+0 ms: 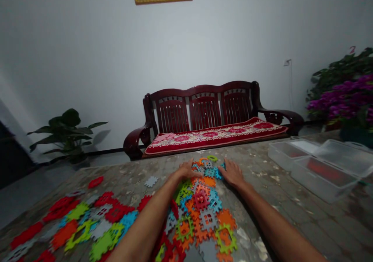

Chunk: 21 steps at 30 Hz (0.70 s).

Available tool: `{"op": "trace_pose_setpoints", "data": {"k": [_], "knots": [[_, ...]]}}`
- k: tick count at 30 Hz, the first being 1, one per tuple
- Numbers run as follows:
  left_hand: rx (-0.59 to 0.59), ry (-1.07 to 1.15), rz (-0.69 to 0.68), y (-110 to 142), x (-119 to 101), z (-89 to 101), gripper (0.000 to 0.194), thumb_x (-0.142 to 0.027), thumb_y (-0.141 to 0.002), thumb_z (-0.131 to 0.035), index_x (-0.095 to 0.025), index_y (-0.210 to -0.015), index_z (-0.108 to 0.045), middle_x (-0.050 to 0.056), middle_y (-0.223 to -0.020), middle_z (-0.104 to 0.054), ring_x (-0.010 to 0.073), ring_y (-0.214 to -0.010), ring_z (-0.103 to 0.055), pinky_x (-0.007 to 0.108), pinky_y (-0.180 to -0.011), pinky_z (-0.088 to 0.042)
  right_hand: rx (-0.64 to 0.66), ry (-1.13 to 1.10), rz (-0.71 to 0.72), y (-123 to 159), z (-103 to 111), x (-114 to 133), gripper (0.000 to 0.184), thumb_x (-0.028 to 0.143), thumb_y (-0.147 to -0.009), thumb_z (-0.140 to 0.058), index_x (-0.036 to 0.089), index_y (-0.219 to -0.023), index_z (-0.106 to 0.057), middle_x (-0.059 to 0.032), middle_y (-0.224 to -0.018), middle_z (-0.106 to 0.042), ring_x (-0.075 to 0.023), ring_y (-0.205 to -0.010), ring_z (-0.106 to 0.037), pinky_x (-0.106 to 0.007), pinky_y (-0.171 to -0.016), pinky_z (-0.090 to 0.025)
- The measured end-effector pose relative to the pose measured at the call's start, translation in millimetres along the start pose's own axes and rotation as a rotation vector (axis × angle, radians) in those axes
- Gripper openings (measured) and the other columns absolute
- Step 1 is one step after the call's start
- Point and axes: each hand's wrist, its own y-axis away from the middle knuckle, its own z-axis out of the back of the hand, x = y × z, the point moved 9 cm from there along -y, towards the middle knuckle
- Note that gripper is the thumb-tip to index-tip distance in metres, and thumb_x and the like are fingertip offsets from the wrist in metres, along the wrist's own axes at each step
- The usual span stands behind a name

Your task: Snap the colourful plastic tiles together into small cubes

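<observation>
Head view: nearest, gear-edged plastic tiles [201,199] lie overlapping in a band between the forearms, on a patterned tabletop [256,168]; a looser scatter of tiles [77,211] lies outside the left forearm. The band runs out to the hands, which flank its far end. The left hand [187,171] has its fingers spread along the band's left side; the right hand [232,172], also spread, has its fingers at a blue tile [218,173] on the right. Neither appears to pinch anything; how firmly they press, I cannot tell. Even, low pressure from both sides would probably serve best, since toothed edges could snag or ride up. Well to the right stands a clear plastic case [320,190]; behind, a carved wooden bench [201,89].
</observation>
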Motion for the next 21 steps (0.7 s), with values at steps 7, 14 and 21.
{"op": "trace_pose_setpoints", "data": {"k": [7, 14, 21], "knots": [[-0.050, 0.077, -0.004, -7.4, 0.6, -12.9, 0.100, -0.047, -0.045, -0.096, -0.026, -0.137, -0.063, 0.014, -0.145, -0.058, 0.0437, -0.139, -0.047, 0.050, -0.112, -0.042, -0.070, 0.030, 0.205, 15.6, 3.2, 28.8, 0.059, 0.045, -0.098, -0.049, 0.019, -0.151, -0.056, -0.0142, -0.153, -0.056, -0.0328, -0.140, -0.049, -0.044, -0.116, -0.034], [-0.065, 0.278, -0.140, -5.4, -7.6, -13.8, 0.048, -0.024, -0.059, -0.087, -0.016, -0.103, -0.072, 0.003, -0.100, -0.068, 0.0229, -0.097, -0.065, 0.034, -0.089, -0.053, -0.128, -0.043, 0.225, 31.9, 13.3, 38.1, 0.048, 0.036, -0.091, -0.058, 0.023, -0.136, -0.069, -0.0114, -0.138, -0.069, -0.0324, -0.129, -0.059, -0.043, -0.107, -0.042], [0.008, 0.443, -0.338, 18.7, -48.5, -16.6, 0.022, -0.014, -0.065, -0.074, -0.016, -0.087, -0.071, 0.002, -0.089, -0.071, 0.0170, -0.085, -0.065, 0.029, -0.083, -0.053, -0.171, -0.439, 0.214, 26.3, 7.4, 38.4, 0.040, 0.020, -0.080, -0.059, 0.021, -0.114, -0.079, -0.0089, -0.117, -0.079, -0.0268, -0.113, -0.070, -0.036, -0.100, -0.051]]}}
